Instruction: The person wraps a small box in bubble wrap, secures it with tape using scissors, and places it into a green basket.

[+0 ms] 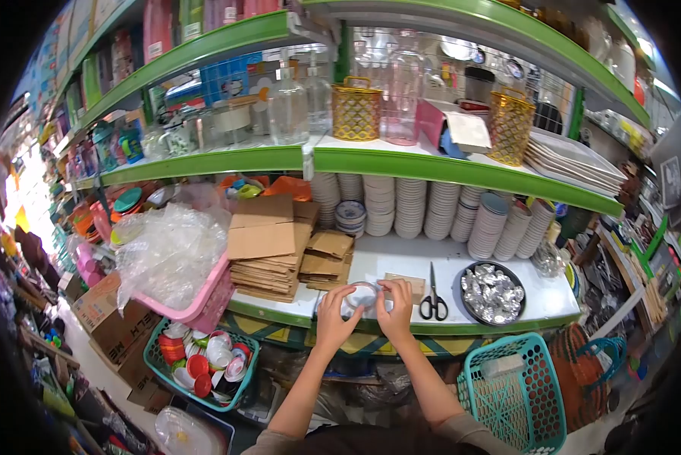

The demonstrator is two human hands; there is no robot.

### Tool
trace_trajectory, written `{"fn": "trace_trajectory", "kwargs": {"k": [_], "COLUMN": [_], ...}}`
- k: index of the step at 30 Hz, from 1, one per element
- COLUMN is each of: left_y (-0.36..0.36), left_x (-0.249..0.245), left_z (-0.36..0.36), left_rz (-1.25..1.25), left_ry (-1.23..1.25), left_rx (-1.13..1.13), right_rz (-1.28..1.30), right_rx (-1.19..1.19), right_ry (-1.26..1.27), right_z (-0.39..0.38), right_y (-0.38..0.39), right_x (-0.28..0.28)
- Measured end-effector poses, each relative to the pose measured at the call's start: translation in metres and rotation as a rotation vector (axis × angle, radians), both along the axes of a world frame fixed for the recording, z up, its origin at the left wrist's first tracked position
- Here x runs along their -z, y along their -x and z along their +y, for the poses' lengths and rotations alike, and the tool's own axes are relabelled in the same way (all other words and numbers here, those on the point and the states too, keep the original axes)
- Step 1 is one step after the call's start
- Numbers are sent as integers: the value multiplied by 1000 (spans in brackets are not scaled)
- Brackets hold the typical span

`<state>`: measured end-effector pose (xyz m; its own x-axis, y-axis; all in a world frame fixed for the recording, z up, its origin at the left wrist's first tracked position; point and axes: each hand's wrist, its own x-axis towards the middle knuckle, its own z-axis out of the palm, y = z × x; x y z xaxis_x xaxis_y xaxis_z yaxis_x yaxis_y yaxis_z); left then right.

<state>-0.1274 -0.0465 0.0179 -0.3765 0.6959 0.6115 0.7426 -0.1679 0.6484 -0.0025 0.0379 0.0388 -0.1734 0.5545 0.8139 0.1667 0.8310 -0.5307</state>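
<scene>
Near the front edge of the white shelf, my left hand (337,317) and my right hand (394,309) hold a small, clear round object (363,294) between them, fingers curved round its sides. What exactly it is cannot be made out. Just behind my right hand lies a small flat brown piece (412,284). Black-handled scissors (433,303) rest to the right, blades pointing away. Farther right, a round black tray (466,301) holds several silver, foil-like pieces (492,290). Folded brown cardboard (261,239) is stacked left of my hands, beside a smaller stack (327,258).
Stacked bowls (410,208) line the shelf's back. A pink basket (204,303) with bubble wrap (170,246) stands left. Below are a teal basket (238,394) of small items and another teal basket (557,394). A green-edged shelf (454,168) with glassware hangs above.
</scene>
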Motion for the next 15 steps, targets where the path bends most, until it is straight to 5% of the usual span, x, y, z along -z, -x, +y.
{"fn": "trace_trajectory", "kwargs": {"k": [15], "left_y": [74], "left_x": [-72], "left_z": [-107], "left_rz": [42], "left_ry": [-196], "left_rx": [-263], "right_rz": [-43], "right_rx": [-560], "right_ry": [61], "right_z": [-70], "right_y": [153], "right_x": [-53]}}
